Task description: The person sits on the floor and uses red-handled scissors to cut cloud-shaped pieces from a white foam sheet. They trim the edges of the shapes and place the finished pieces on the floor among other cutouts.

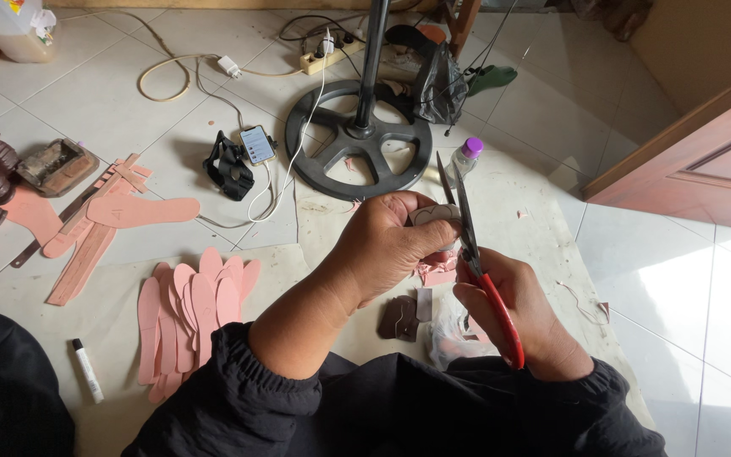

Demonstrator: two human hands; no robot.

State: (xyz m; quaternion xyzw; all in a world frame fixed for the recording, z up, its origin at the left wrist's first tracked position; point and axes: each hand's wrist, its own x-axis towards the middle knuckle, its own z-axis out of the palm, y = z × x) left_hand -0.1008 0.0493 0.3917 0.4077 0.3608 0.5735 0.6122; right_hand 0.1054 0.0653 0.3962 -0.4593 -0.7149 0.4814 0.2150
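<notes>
Left hand (387, 245): grip closed on a small pale cut piece (435, 213), pinched between thumb and fingers and held up in front of the body. Only the top edge of the piece shows above the fingers; its full shape cannot be told.

Right hand (518, 317): grip wrapped around the red handles of a pair of scissors (475, 254). Blades point up and away, slightly parted, just right of the left grip and touching or almost touching the piece's right edge.

Directly below both grips: pink scraps (436, 271), a dark brown cut piece (401, 318) and a clear plastic bag (450, 330) lying on a beige mat (543, 245) spread over the tiled floor.

Left of the left grip: a fanned stack of pink insoles (189, 305) on the mat; further left, a single pink insole (141, 211) over pink strips (86, 254). A white marker (88, 370) lies near the lower left.

Beyond the grips: black round fan base (357, 140), a phone (257, 144) on a cable, a clear bottle with purple cap (465, 156).
</notes>
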